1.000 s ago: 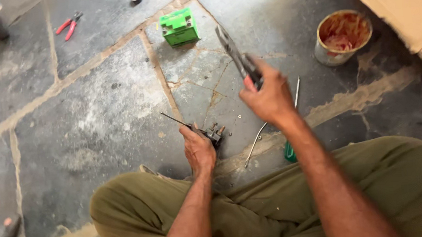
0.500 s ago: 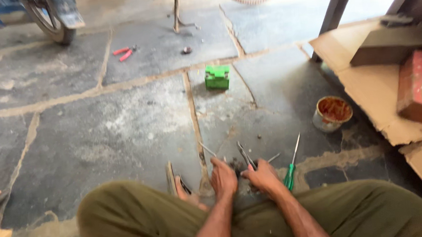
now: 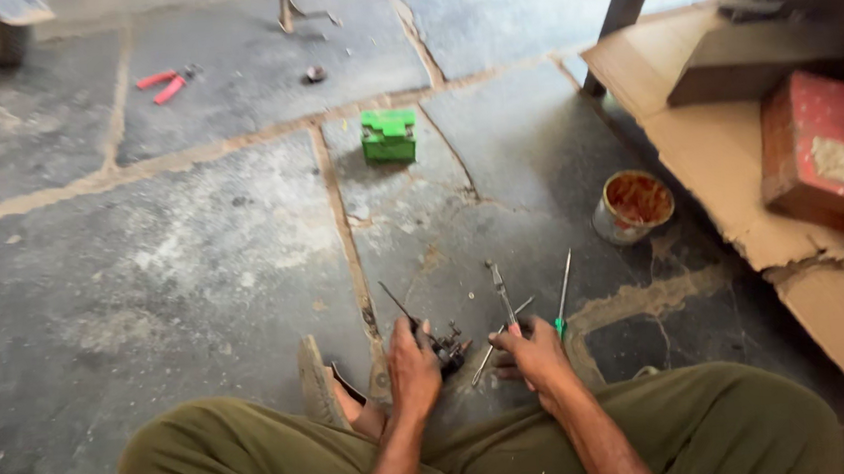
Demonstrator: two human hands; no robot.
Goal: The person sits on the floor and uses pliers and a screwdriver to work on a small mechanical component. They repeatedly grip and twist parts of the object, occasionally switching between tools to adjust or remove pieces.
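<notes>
Beyond both hands (image 3: 472, 358), green box (image 3: 389, 135); rightward, red box (image 3: 817, 151) on cardboard (image 3: 729, 183).

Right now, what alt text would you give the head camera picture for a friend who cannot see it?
A person sitting cross-legged on a stone floor holds a small dark metal part in the left hand, while the right hand grips pliers beside a green-handled screwdriver. Farther off lie a green box, a rusty tin, red-handled pliers and cardboard.

left hand (image 3: 413, 366): grips small dark part (image 3: 446, 347) | right hand (image 3: 532, 356): on pliers (image 3: 500, 291) | floor: green-handled screwdriver (image 3: 561, 301)
</notes>
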